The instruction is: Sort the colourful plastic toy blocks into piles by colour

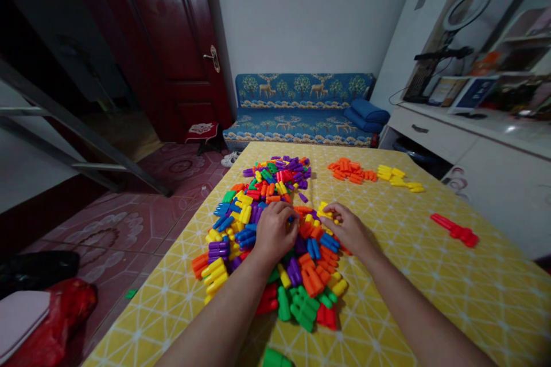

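Three single-colour groups lie apart from the mixed pile: orange pieces, yellow pieces and, farther right and nearer me, red pieces. All on the yellow tablecloth. That's the separated part; by my read it's early going, since the bulk is in the pile, with orange, yellow and red there too, mixed with blue, purple and green. Blue and purple I see only on the pile side. I've got the left hand over the middle of the pile, fingers curled narrow; something dark blue shows by the fingertips, can't tell if held. Right hand is at the pile's right edge, fingers bent and partly apart beside a yellow piece; grip unclear. Strays: green block at the near side, green bit on the floor.
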The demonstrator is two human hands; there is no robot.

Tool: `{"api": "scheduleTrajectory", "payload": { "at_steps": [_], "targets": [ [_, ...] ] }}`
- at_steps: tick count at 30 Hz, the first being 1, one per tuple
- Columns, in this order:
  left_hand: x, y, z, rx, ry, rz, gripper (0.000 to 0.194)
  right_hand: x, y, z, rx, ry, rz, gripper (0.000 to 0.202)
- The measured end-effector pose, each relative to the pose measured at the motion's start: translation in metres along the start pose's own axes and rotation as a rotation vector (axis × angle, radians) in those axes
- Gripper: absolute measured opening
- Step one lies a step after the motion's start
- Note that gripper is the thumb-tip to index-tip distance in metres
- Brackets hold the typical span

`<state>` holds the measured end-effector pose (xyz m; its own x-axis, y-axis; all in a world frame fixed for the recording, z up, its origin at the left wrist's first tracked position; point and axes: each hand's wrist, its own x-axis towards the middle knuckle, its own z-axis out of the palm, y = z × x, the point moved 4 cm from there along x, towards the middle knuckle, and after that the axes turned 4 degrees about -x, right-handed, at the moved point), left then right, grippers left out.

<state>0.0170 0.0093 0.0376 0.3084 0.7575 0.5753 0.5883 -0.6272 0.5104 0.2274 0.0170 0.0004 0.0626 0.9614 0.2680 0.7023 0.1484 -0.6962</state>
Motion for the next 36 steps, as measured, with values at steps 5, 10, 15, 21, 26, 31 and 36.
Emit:
{"api": "scheduleTrajectory", "payload": {
  "at_steps": [5, 10, 15, 21, 26, 31, 36],
  "targets": [
    [0.001, 0.000, 0.000, 0.017, -0.014, -0.012, 0.009, -0.002, -0.019, 0.005, -0.057, -0.147, 0.020, 0.025],
    [0.000, -0.003, 0.002, 0.028, -0.014, -0.032, 0.012, 0.002, -0.042, 0.011, -0.228, -0.340, -0.046, 0.044],
    [0.000, -0.003, 0.001, 0.029, -0.011, -0.026, 0.017, 0.003, -0.056, 0.024, -0.312, -0.397, -0.061, 0.055],
    [0.000, -0.010, 0.006, -0.023, -0.010, -0.039, 0.031, 0.001, -0.048, 0.035, -0.027, -0.404, -0.119, 0.048],
    [-0.002, -0.014, 0.010, -0.048, -0.036, -0.052, 0.040, 0.003, -0.049, 0.034, 0.339, -0.343, -0.042, 0.039],
    [-0.003, -0.008, 0.007, -0.089, -0.032, 0.014, 0.050, -0.001, -0.055, 0.029, 0.674, -0.311, 0.193, 0.040],
    [-0.004, -0.005, 0.007, -0.103, -0.066, 0.044, 0.050, 0.003, -0.047, 0.027, 0.814, -0.154, 0.235, 0.036]
  ]
}}
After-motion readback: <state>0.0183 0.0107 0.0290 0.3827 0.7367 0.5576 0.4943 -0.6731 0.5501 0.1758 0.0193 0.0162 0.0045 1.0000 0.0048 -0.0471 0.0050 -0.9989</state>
